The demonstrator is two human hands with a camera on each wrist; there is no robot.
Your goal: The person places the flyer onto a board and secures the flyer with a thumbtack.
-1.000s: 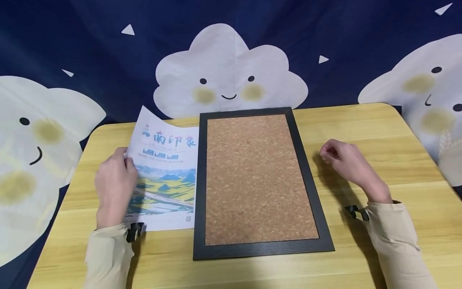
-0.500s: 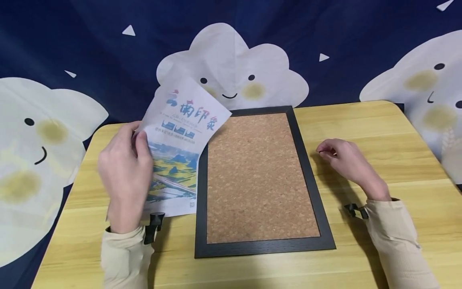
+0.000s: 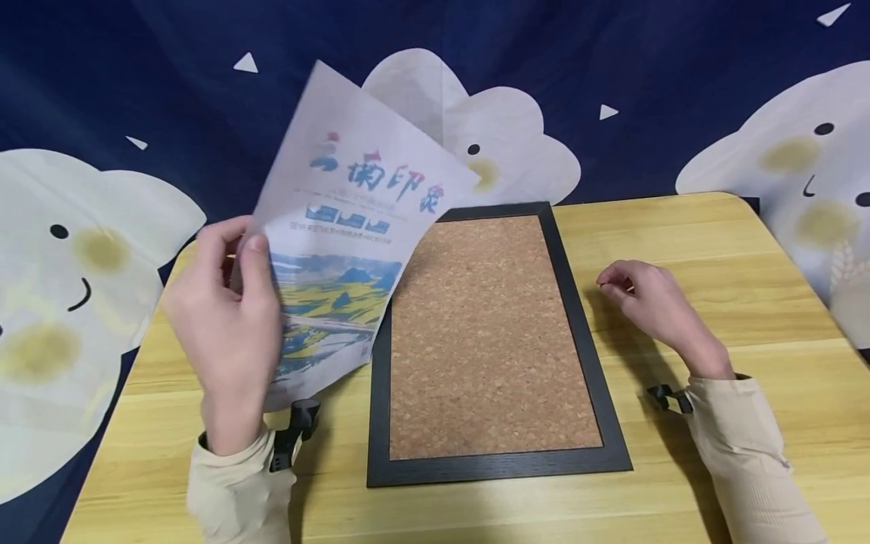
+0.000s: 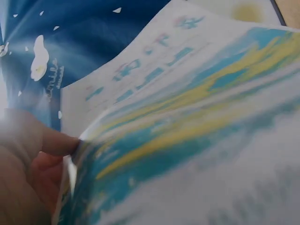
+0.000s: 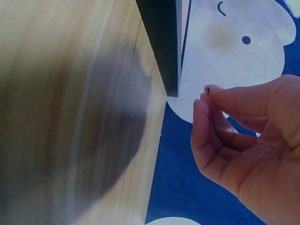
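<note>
A printed paper poster [image 3: 353,249] with coloured characters and a landscape picture is lifted at the left. My left hand [image 3: 231,317] pinches its left edge between thumb and fingers; the left wrist view shows the sheet [image 4: 187,117] bending away from the thumb. A black-framed cork board [image 3: 492,332] lies on the table, its upper left corner hidden behind the poster. To the right of the board is my right hand [image 3: 646,302], fingers curled with thumb and fingertips together. A tiny dark thing [image 5: 208,89] shows at that thumb's tip, too small to identify.
The wooden table [image 3: 734,279] spreads under the board and both arms. Behind it hangs a dark blue cloth [image 3: 632,45] printed with white smiling clouds. A black device [image 3: 295,431] is strapped at the left wrist, and a similar one [image 3: 669,398] at the right.
My left hand has lifted the poster off the table and tilted it, its top swinging up and right across the board's upper left corner. The right hand stays almost still.
</note>
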